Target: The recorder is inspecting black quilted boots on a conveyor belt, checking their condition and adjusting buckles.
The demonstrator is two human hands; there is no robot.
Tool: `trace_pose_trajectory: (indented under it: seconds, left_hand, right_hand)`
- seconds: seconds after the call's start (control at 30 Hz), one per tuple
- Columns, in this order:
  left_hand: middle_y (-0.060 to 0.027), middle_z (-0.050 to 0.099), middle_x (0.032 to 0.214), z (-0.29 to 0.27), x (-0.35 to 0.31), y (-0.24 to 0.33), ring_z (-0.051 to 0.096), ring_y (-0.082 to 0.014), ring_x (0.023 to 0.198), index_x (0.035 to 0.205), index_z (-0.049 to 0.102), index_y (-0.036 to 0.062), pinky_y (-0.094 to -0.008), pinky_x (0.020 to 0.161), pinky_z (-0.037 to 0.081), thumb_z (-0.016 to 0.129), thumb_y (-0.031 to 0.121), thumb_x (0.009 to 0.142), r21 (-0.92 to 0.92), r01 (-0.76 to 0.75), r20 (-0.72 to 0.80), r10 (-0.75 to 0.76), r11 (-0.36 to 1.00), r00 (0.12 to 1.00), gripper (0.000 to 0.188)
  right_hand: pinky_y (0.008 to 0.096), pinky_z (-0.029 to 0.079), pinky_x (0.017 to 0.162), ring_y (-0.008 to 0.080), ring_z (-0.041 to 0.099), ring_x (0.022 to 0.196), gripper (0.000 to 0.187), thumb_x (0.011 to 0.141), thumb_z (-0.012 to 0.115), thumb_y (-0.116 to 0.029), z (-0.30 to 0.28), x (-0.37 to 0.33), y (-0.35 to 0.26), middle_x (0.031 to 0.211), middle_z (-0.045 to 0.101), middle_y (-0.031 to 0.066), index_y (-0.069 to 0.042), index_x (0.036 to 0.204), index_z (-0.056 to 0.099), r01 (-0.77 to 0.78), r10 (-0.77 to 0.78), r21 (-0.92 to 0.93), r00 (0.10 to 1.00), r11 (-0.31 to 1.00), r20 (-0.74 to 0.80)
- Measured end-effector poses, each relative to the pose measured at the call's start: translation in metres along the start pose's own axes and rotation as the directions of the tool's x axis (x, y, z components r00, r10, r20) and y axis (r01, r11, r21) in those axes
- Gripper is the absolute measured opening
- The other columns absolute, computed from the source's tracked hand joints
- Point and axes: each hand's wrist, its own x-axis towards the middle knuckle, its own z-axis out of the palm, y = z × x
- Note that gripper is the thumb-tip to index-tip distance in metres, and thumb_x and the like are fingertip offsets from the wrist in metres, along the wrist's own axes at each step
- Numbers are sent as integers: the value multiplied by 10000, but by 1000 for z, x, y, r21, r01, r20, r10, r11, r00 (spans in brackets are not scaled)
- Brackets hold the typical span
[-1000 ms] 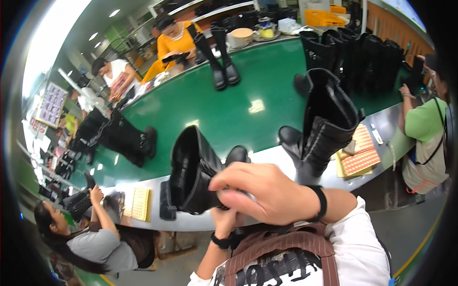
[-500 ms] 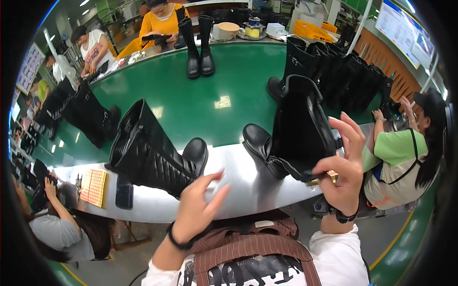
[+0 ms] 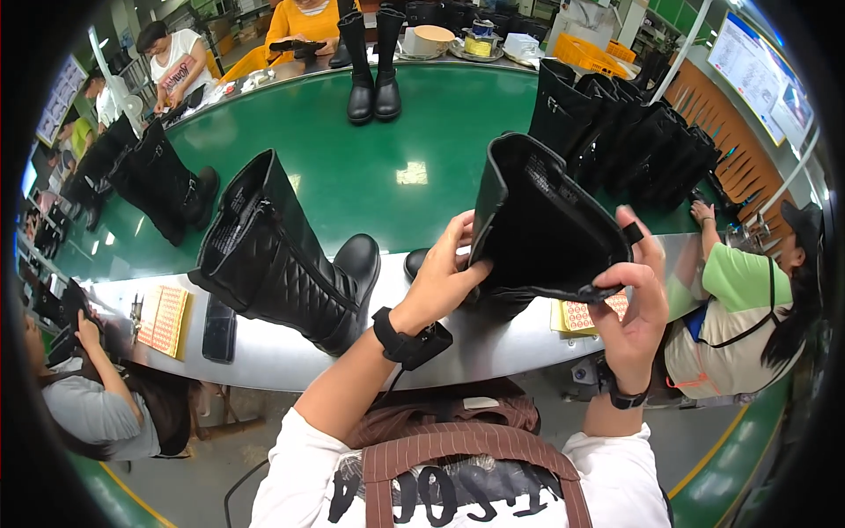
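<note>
A tall black boot (image 3: pixel 554 220) stands before me at the right, its wide top opening tipped toward me so the dark inside shows. My left hand (image 3: pixel 443 280) grips the left rim of its shaft, thumb at the opening's edge. With thumb and fingers my right hand (image 3: pixel 635 308) holds the near right rim. The boot's toe peeks out beside my left hand; its lower shaft is mostly hidden. To the left, a second black boot (image 3: pixel 286 260) with quilted stitching leans on the metal table edge (image 3: pixel 422 352), touched by neither hand.
Black boots (image 3: pixel 374 66) stand across the green belt (image 3: pixel 352 176); others crowd at the right (image 3: pixel 616 132) and left (image 3: pixel 163 185). Sticker sheets (image 3: pixel 163 321) and a dark phone-like slab (image 3: pixel 219 328) lie front left. More sticker sheets (image 3: pixel 590 315) lie behind my right hand. Co-workers sit around.
My left hand has moved right and up from beside the quilted boot and taken hold of the right boot's rim. That boot's opening has turned and spread wider. My right hand stays at its rim.
</note>
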Motion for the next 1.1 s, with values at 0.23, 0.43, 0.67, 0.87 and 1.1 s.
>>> trace_pose_trajectory:
  seconds: [0.23, 0.43, 0.67, 0.87, 1.1]
  left_hand:
    - [-92, 480, 1012, 10, 3, 51, 511, -200, 918, 1264, 468, 42, -339, 785, 464, 763, 232, 767, 468, -261, -197, 387, 845, 901, 608]
    - [-42, 459, 657, 17, 22, 90, 438, -158, 570, 911, 476, 34, -305, 536, 413, 706, 274, 850, 588, -164, -212, 347, 792, 914, 338]
    - [-23, 547, 663, 4, 18, 78, 537, -82, 599, 820, 480, 20, -231, 556, 445, 453, 195, 1012, 368, -230, -184, 313, 901, 932, 262]
    - [-64, 549, 681, 1, 7, 72, 557, -129, 612, 828, 460, 4, -258, 575, 456, 451, 175, 1014, 382, -293, -135, 366, 877, 921, 252]
    - [-97, 534, 669, -5, 2, 70, 571, -181, 612, 866, 462, -5, -294, 577, 458, 452, 147, 1010, 425, -309, -126, 394, 851, 911, 210]
  right_hand:
    - [421, 497, 799, 341, 605, 930, 174, 667, 640, -51, 33, -24, -34, 1094, 590, 181, -42, 840, 628, 498, -497, -81, 867, 863, 35]
    - [310, 445, 603, 227, 544, 710, 122, 729, 668, -43, 70, -7, -29, 843, 537, 108, -25, 795, 568, 22, -209, 448, 905, 894, 371]
    - [224, 414, 681, 105, 461, 706, 350, 854, 600, 1, 94, -16, 11, 1107, 496, 117, 10, 1170, 450, -117, 123, 323, 992, 939, 2]
    - [279, 481, 662, 168, 577, 701, 431, 870, 633, -43, 111, -17, 31, 1111, 579, 177, 12, 1263, 463, -214, 213, -85, 977, 973, -21]
    - [265, 481, 548, 178, 638, 616, 149, 866, 671, -69, 108, -15, 22, 802, 623, 105, 1, 975, 597, -313, 315, 46, 947, 949, -65]
